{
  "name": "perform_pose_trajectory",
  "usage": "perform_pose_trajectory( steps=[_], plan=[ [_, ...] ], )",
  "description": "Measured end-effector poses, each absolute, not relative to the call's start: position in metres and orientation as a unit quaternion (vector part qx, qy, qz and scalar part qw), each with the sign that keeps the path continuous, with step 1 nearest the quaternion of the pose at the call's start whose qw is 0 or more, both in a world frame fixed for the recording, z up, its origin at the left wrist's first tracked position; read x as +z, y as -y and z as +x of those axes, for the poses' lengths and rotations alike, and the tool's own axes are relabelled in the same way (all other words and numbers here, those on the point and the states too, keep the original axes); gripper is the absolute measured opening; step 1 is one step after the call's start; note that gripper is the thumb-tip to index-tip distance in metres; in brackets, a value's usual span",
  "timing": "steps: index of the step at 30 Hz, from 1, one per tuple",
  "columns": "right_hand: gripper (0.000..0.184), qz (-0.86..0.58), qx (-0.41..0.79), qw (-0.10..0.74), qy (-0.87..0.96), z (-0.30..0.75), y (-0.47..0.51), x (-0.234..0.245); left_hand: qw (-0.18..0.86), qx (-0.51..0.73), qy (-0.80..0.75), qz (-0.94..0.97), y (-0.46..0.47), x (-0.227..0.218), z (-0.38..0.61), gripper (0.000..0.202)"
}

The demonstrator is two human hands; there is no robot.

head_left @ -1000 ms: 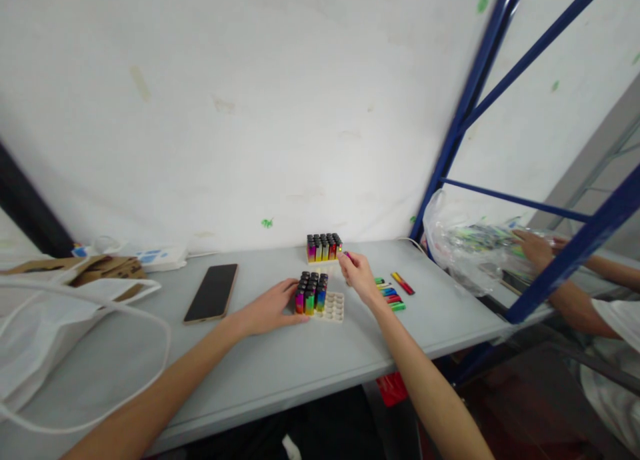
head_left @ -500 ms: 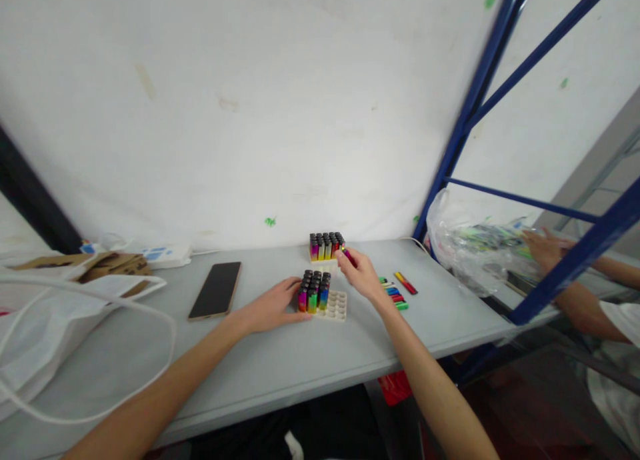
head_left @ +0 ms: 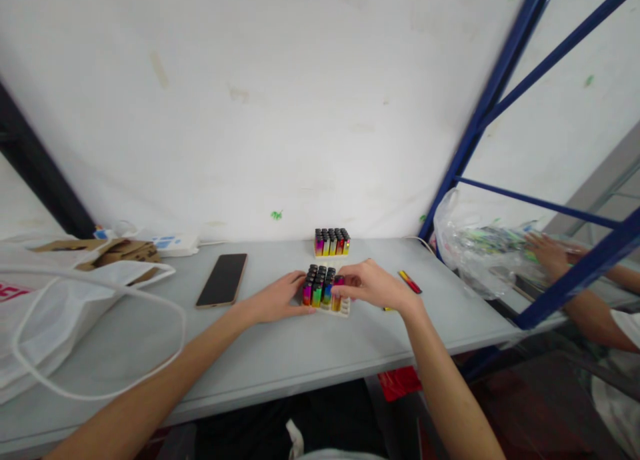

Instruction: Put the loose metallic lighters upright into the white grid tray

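Observation:
A white tray holding several colourful lighters with black tops sits mid-table. My left hand rests flat against the tray's left side, fingers stretched out. My right hand is closed around a lighter standing at the tray's right part. A second tray of lighters stands further back near the wall. A loose red and yellow lighter lies to the right of my right hand.
A black phone lies left of the trays. White bags and brown cardboard occupy the left. A blue metal rack and clear plastic bag stand right, where another person's hand reaches.
My right hand, holding a lighter near the back tray, came down and left to the near tray, where the lighter now stands. The left hand stayed put.

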State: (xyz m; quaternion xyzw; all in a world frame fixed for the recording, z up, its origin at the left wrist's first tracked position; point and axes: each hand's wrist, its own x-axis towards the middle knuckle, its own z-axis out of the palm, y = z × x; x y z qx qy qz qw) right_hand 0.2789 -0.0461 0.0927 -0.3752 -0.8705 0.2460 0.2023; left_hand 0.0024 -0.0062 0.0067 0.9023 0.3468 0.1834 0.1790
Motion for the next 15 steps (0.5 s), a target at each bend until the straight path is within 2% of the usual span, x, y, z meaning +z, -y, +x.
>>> perform_pose_trajectory(
  steps=[5,9,15],
  plan=[
    [0.026,-0.375,0.288,0.162,0.866,0.272,0.038,0.082,0.169,0.178,-0.345,0.906,0.004,0.003,0.001,0.073],
    [0.020,-0.426,0.222,0.107,0.871,0.261,0.041,0.080,0.168,0.174,-0.344,0.907,0.001,0.001,0.001,0.074],
    [0.029,-0.509,0.101,0.077,0.852,0.246,0.050,0.080,0.175,0.189,-0.339,0.905,0.003,0.002,0.001,0.074]
  ],
)
